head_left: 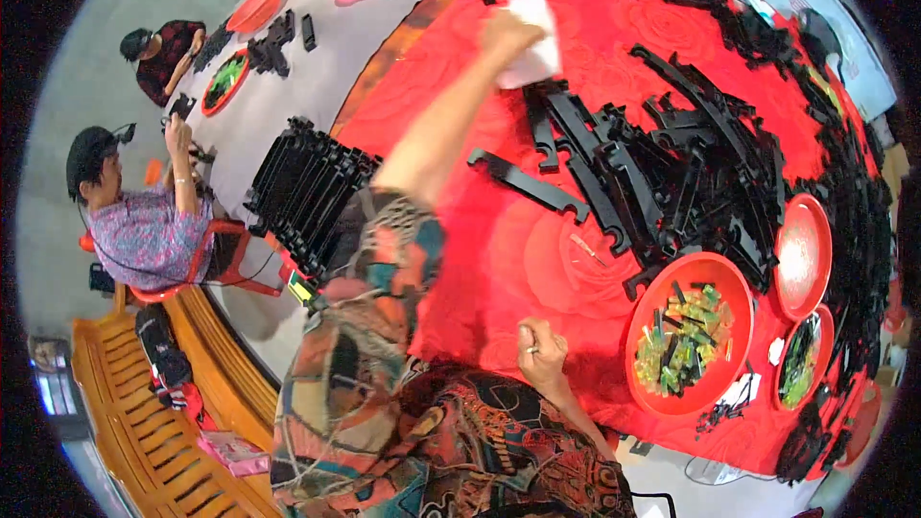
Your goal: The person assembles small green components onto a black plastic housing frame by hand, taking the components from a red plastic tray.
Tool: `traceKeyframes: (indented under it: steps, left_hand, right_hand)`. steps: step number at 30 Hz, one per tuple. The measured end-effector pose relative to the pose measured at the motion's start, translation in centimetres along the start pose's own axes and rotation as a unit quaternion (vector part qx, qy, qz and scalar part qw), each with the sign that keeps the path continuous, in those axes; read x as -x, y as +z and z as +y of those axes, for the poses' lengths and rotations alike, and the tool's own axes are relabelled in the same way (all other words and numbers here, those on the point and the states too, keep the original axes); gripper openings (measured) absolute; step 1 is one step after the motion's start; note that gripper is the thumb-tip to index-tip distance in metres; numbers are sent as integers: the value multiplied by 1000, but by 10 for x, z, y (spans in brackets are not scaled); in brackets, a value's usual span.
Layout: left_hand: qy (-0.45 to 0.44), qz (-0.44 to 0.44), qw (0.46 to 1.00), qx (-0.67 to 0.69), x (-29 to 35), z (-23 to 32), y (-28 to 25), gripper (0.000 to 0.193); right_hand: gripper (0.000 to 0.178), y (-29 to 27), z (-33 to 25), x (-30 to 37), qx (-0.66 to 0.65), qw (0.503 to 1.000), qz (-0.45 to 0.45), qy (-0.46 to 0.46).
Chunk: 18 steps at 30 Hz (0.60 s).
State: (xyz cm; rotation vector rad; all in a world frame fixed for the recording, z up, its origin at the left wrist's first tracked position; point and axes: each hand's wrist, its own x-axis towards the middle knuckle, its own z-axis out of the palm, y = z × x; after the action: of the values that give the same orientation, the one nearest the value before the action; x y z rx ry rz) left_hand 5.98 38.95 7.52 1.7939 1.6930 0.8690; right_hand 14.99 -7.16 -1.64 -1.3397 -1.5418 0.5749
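My left arm reaches far across the red patterned tablecloth (460,259). At its end my left hand (508,36) is closed on a white cloth (539,56), which could also be paper; motion blurs it a little. Just nearer than the cloth begins a heap of long black plastic strips (624,173) with notched ends. One black strip (528,184) lies apart at the heap's left. Low in the middle, close to my body, my right hand (544,353) is curled closed above the tablecloth. Whatever it may hold is hidden by the fingers.
Right of my right hand stands a red bowl (641,336) with small green, yellow and black pieces. Two more red dishes (802,259) sit beyond it. Stacked black strips (312,192) stand at my left. Two seated people (144,221) work further left, near a wooden bench (144,403).
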Motion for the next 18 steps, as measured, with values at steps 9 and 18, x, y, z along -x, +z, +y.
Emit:
traceKeyframes:
  steps: [9,18]
  left_hand:
    - [263,-160,935,-178,104,41,1,54]
    - [47,38,926,-372,192,-112,-239,36]
  right_hand:
    - [5,-3,11,1,-19,999,10,44]
    - [6,0,8,1,-39,997,11,62]
